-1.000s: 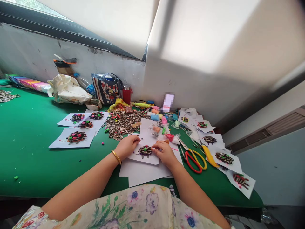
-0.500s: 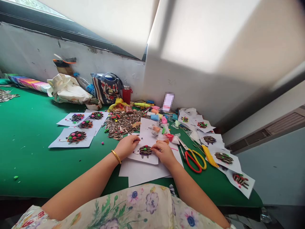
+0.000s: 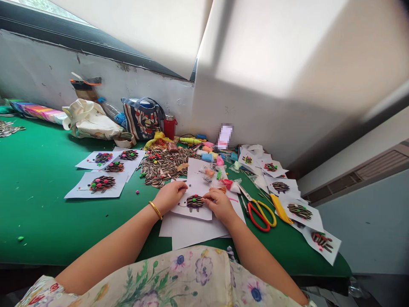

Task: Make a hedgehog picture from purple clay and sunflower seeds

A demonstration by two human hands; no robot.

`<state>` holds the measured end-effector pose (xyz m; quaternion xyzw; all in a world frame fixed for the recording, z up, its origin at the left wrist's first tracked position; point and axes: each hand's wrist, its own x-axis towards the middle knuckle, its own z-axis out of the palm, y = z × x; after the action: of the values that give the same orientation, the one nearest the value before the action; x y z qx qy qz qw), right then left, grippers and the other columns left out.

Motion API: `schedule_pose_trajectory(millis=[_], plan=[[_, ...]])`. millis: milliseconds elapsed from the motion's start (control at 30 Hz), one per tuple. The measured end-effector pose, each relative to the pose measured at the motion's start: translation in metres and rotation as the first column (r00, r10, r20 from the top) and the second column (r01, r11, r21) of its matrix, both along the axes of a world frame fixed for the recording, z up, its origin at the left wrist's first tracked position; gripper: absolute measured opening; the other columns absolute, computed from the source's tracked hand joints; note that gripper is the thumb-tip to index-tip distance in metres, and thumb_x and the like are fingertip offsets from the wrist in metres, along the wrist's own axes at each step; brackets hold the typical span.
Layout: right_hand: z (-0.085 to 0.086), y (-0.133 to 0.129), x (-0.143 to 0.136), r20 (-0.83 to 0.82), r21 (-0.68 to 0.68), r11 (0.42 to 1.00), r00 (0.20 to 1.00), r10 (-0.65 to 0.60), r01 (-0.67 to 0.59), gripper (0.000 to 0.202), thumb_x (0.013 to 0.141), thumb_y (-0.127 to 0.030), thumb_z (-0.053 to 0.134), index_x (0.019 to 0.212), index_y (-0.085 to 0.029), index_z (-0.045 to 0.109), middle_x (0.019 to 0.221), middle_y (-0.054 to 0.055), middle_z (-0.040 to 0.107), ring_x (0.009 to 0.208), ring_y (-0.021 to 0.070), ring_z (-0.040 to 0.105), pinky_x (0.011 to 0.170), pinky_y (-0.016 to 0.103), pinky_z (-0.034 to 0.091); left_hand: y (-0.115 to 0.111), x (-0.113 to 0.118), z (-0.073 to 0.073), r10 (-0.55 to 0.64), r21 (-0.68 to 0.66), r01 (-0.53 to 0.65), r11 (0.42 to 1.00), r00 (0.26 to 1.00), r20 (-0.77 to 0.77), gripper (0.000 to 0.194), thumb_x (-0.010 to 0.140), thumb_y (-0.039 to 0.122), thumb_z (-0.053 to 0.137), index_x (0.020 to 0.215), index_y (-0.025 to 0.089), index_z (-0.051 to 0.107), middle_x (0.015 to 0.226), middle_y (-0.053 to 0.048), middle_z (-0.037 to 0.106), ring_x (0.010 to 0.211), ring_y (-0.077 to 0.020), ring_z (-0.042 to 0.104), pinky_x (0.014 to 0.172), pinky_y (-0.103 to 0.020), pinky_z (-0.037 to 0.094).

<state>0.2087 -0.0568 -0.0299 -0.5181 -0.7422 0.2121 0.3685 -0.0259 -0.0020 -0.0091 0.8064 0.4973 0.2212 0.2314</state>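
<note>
A white paper card (image 3: 204, 215) lies before me on other sheets. It bears a hedgehog figure (image 3: 194, 201) with a body of dark striped sunflower seeds, small coloured dots on its back and short grey feet. My left hand (image 3: 169, 198), with a gold bangle at the wrist, rests over the card's left edge, thumb and fingertips pressed together. My right hand (image 3: 220, 204) reaches in from the right, its fingers pinched at the hedgehog's right end. Whatever is between the fingertips of either hand is too small or hidden to make out.
Behind the card lie a heap of sunflower seeds (image 3: 169, 164) and bagged coloured clay (image 3: 209, 157). Red-and-yellow scissors (image 3: 260, 213) and a yellow cutter-like tool (image 3: 281, 209) are at right. Finished-looking hedgehog cards (image 3: 76, 187) lie left, others (image 3: 315, 219) right. Bags (image 3: 92, 121) and a red bottle (image 3: 169, 127) stand behind.
Both hands keep nearly the same place and pinch; the card has not visibly moved. The whole view has shifted very slightly.
</note>
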Motion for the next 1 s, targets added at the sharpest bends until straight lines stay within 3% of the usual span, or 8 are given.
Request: schedule_pose_trajectory(millis=[133, 433, 733, 1000], plan=[[0.001, -0.002, 0.007, -0.015, 0.011, 0.998, 0.998, -0.063, 0.063, 0.013, 0.089, -0.024, 0.058, 0.088, -0.022, 0.071, 0.089, 0.004, 0.07, 0.087, 0.0188, 0.061, 0.08, 0.032, 0.047, 0.0, 0.0, -0.002, 0.005, 0.013, -0.005, 1.0, 1.0, 0.011, 0.024, 0.088, 0.03, 0.05, 0.097, 0.024, 0.072, 0.102, -0.005, 0.072, 0.093, -0.0235, 0.065, 0.082, -0.032, 0.049], [-0.001, -0.001, 0.022, 0.149, 0.034, 0.985, 0.974, -0.173, 0.17, 0.02, 0.086, -0.019, 0.054, 0.097, -0.02, 0.071, 0.101, 0.008, 0.067, 0.098, 0.0223, 0.06, 0.091, 0.039, 0.047, 0.004, -0.001, 0.0, -0.024, 0.106, 0.03, 0.994, 0.998, -0.053, 0.025, 0.085, 0.022, 0.053, 0.1, 0.022, 0.074, 0.105, -0.007, 0.072, 0.103, -0.0265, 0.061, 0.096, -0.038, 0.045], [-0.005, -0.005, 0.02, 0.33, 0.067, 0.983, 0.926, -0.185, 0.172, 0.023, 0.085, -0.016, 0.059, 0.103, -0.025, 0.071, 0.1, 0.009, 0.064, 0.1, 0.0261, 0.055, 0.089, 0.041, 0.046, 0.007, -0.002, 0.002, -0.054, 0.122, 0.072, 0.99, 0.988, -0.145, 0.016, 0.082, 0.023, 0.06, 0.09, 0.023, 0.075, 0.094, -0.008, 0.07, 0.094, -0.0266, 0.063, 0.087, -0.037, 0.046], [-0.002, -0.001, 0.02, 0.34, 0.11, 0.976, 0.916, -0.213, 0.186, 0.026, 0.086, -0.014, 0.056, 0.104, -0.024, 0.071, 0.101, 0.009, 0.065, 0.099, 0.0253, 0.056, 0.087, 0.038, 0.045, 0.0, -0.004, 0.009, -0.048, 0.038, 0.062, 0.997, 0.951, -0.304, 0.014, 0.079, 0.023, 0.058, 0.073, 0.022, 0.071, 0.084, -0.008, 0.071, 0.083, -0.0252, 0.065, 0.074, -0.033, 0.047]])
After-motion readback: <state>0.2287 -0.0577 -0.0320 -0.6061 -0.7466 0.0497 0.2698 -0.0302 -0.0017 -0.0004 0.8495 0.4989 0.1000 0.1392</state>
